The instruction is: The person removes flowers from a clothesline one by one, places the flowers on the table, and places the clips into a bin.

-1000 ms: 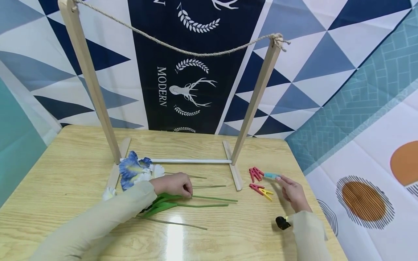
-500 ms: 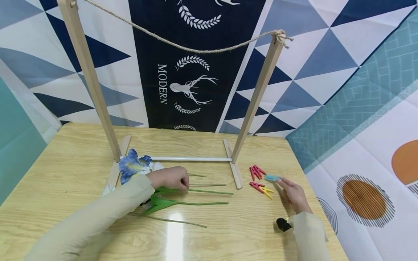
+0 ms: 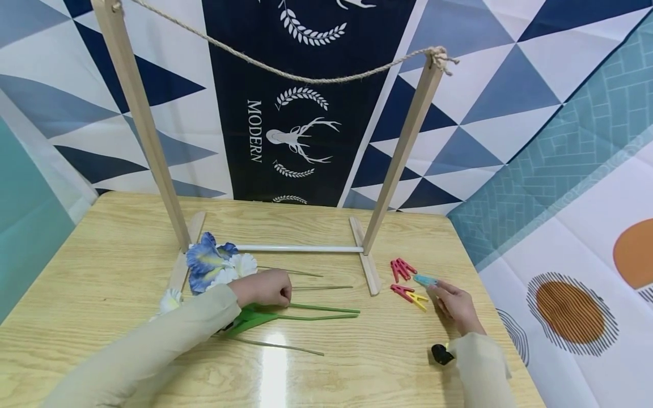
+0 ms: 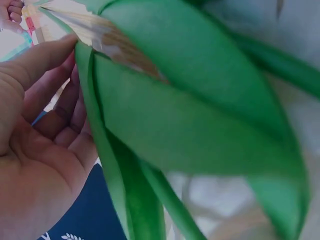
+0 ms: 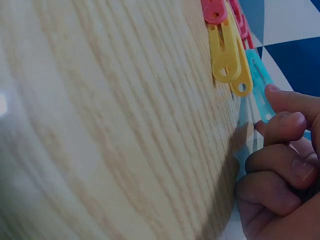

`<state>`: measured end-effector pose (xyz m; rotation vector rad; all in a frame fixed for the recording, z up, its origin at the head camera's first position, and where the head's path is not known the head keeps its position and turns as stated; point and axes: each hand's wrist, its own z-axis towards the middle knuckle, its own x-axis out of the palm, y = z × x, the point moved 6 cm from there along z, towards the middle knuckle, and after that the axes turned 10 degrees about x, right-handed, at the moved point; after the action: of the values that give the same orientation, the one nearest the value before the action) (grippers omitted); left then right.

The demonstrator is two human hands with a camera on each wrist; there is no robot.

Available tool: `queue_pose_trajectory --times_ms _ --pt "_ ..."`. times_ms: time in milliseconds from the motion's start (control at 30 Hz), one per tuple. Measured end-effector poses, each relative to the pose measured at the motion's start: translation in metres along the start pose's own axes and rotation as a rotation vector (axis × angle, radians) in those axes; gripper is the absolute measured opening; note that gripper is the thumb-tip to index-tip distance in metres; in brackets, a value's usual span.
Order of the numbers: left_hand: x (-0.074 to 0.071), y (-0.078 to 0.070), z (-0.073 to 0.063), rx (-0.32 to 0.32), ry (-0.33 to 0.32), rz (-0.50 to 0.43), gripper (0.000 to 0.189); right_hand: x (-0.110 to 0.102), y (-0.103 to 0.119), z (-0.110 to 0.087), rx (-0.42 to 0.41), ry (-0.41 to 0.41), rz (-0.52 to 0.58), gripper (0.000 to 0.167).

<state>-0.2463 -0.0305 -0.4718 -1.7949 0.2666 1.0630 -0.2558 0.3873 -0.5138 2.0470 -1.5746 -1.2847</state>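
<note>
My left hand [image 3: 267,288] is low over a bunch of artificial flowers, its thumb and fingertips pinching a green flower stem [image 3: 326,308]. Broad green leaves [image 4: 165,110] fill much of the left wrist view. Blue and white blooms [image 3: 206,262] lie beside that hand, partly covered by the sleeve. Over at the right, my right hand [image 3: 456,306] pinches a light blue clothespin [image 5: 261,82] between thumb and index finger, the other fingers curled. Just left of it lie red clothespins [image 3: 401,270] and a yellow clothespin [image 5: 227,55].
A wooden frame spans the back of the table, with a left post [image 3: 148,136], a right post [image 3: 403,156] and a white crossbar [image 3: 301,249]. A rope [image 3: 306,79] sags between the post tops. More stems [image 3: 285,345] lie in front. A small black object [image 3: 441,354] is by the right sleeve.
My left hand has shifted slightly left, drawing the pinched stem's end left with it. The blue clothespin has turned a little in my right hand, which stays nearly in place.
</note>
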Motion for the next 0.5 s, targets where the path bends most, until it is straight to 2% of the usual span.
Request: queue_pose_trajectory --times_ms 133,267,400,500 --pt "-0.001 0.003 -0.004 -0.041 -0.048 0.003 0.024 0.003 0.004 0.003 -0.037 -0.02 -0.073 0.068" --pt "-0.001 0.003 -0.007 -0.048 -0.083 0.006 0.024 0.005 0.004 0.001 -0.042 -0.03 -0.119 0.07" --pt "-0.003 0.001 -0.012 -0.055 -0.145 -0.011 0.016 0.005 0.002 -0.01 -0.045 -0.023 -0.126 0.072" --pt "-0.006 -0.002 -0.017 -0.063 -0.201 -0.055 0.023 0.0 0.0 -0.024 -0.055 -0.064 -0.126 0.069"
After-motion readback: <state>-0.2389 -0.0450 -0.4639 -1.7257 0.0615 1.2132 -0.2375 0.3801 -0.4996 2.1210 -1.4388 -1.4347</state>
